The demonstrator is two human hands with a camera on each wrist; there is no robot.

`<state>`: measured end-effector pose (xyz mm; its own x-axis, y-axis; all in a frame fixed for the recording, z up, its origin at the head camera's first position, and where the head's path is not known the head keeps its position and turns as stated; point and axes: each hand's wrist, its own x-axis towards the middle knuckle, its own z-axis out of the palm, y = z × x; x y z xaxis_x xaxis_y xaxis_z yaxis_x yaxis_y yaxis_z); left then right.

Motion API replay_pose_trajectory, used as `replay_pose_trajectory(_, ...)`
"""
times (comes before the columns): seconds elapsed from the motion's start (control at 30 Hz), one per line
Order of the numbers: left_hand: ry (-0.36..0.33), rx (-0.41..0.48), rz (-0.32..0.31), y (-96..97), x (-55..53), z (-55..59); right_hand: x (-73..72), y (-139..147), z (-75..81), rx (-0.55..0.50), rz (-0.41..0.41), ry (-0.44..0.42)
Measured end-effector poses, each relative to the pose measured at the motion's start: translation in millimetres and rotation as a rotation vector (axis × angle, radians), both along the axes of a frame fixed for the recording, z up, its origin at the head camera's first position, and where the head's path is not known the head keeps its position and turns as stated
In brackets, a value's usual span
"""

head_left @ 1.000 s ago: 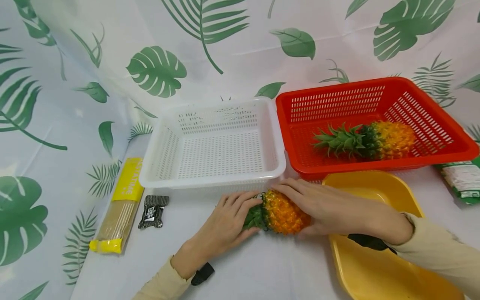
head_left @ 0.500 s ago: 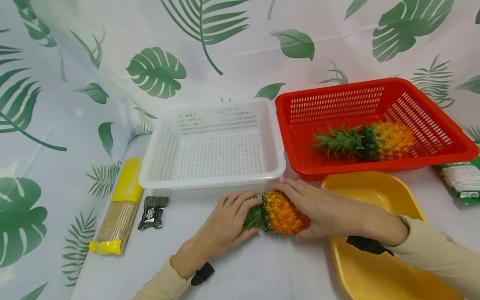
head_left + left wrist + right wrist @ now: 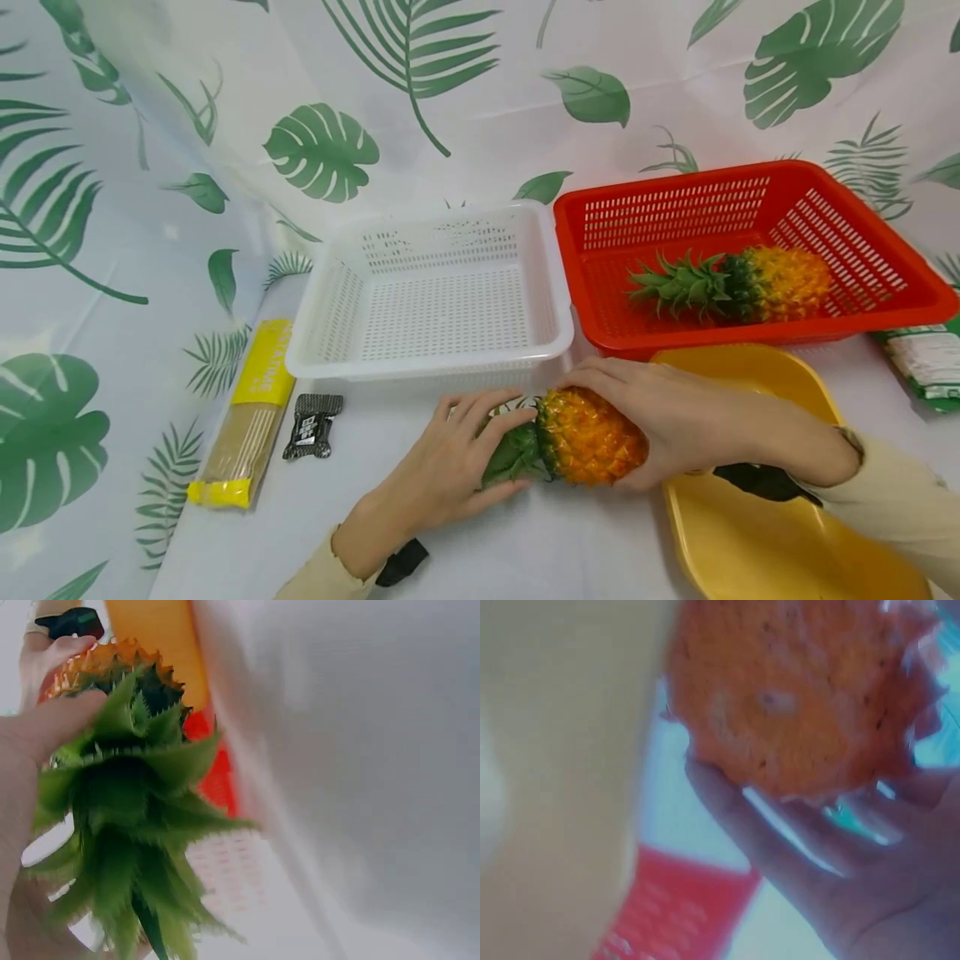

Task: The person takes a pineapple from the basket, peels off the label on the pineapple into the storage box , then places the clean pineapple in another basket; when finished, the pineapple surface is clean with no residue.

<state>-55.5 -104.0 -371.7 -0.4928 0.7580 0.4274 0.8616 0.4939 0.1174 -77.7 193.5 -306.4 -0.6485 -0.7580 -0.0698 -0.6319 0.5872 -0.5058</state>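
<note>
A small orange pineapple (image 3: 591,437) lies sideways between both hands, in front of the white basket, its crown pointing left. My left hand (image 3: 438,467) holds the green leafy crown (image 3: 124,795), fingers over the far side and thumb on the near side. Around the fruit's blunt right end curl the fingers of my right hand (image 3: 667,417). The right wrist view shows the round orange base (image 3: 772,697) from below, with fingers along its edge. A second pineapple (image 3: 783,279) rests on its side in the red basket (image 3: 675,340), crown also to the left.
Behind my hands stands a white perforated basket (image 3: 431,367). A yellow tub (image 3: 720,542) sits under my right forearm. At left lie a yellow pasta packet (image 3: 255,400) and a small black wrapped packet (image 3: 312,427). A green-and-white bag (image 3: 926,358) lies at far right.
The pineapple has shifted slightly right and looks bigger, nearer the head camera. Both hands moved with it; the right hand went a little to the right.
</note>
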Motion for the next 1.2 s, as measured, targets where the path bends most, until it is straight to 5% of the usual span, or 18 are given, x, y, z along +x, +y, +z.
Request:
replay_pose_trajectory(0.1, -0.036, 0.048, -0.046, 1.3, 2.7, 10.0, -0.5, 12, 10.4, 0.004, 0.011, -0.009)
replay_pose_trajectory(0.33, -0.345, 0.288, -0.176, -7.5, 3.5, 31.2, 3.4, 36, 31.6, 0.008, 0.004, 0.073)
replay_pose_trajectory(0.63, -0.704, 0.654, -0.263, -8.1, -4.0, 23.4, -7.4, 95, 50.5, 0.024, -0.162, 0.326)
replay_pose_trajectory(0.87, -0.817, 0.576, -0.243, 19.7, -7.5, 3.3, -34.1, 143, 60.1, -0.035, -0.257, 0.464)
replay_pose_trajectory(1.2, -0.941, 0.376, -0.089, 82.0, -12.8, -18.0, -61.8, 152, 58.7, -0.094, -0.458, 0.407)
